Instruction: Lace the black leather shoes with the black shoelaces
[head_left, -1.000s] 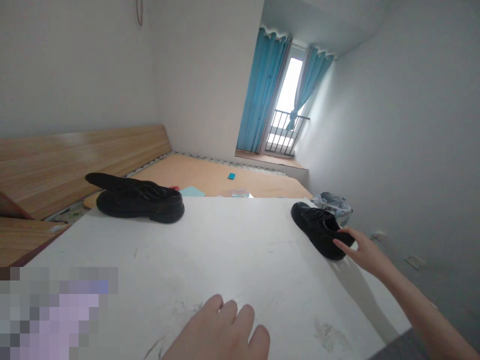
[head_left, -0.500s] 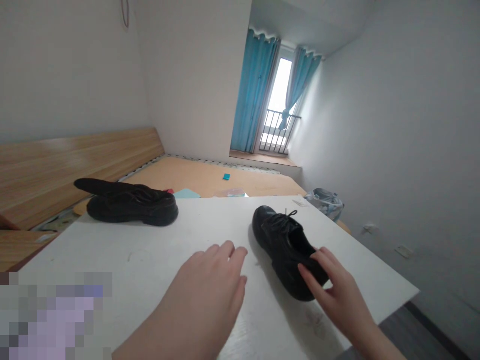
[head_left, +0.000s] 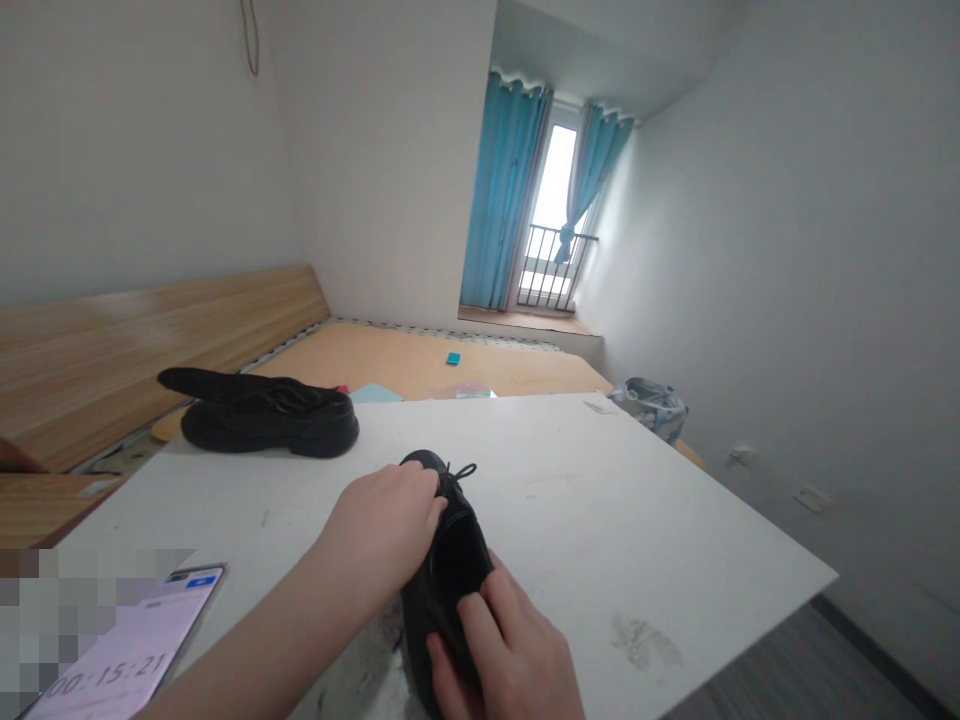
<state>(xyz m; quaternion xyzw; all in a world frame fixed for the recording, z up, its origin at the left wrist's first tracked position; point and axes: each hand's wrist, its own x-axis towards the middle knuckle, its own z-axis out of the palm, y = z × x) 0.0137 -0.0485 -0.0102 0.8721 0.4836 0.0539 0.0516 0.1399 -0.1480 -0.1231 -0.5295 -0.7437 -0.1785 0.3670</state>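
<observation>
A black lace-up shoe (head_left: 421, 622) stands on the white table in front of me, its toe pointing away. My left hand (head_left: 382, 515) is closed over its left side near the laces, with the fingertips partly hidden. At the heel end, my right hand (head_left: 517, 650) grips the collar, its fingers at the opening and the thumb on the near side. A small lace loop (head_left: 466, 470) sticks up beyond my left fingers. Another black shoe (head_left: 270, 425) lies at the table's far left, with a flat black insole-like piece (head_left: 202, 380) jutting over its top.
The white table (head_left: 585, 500) has smudges at its right. A phone (head_left: 142, 640) showing a timer lies at the near left, partly pixelated. Behind the table are a tan bed surface (head_left: 405, 345), a small blue square (head_left: 453, 359) and a plastic-lined bin (head_left: 651, 405).
The near shoe has moved left and toward me in my right hand. My left hand, empty before, has come onto the shoe beside the laces.
</observation>
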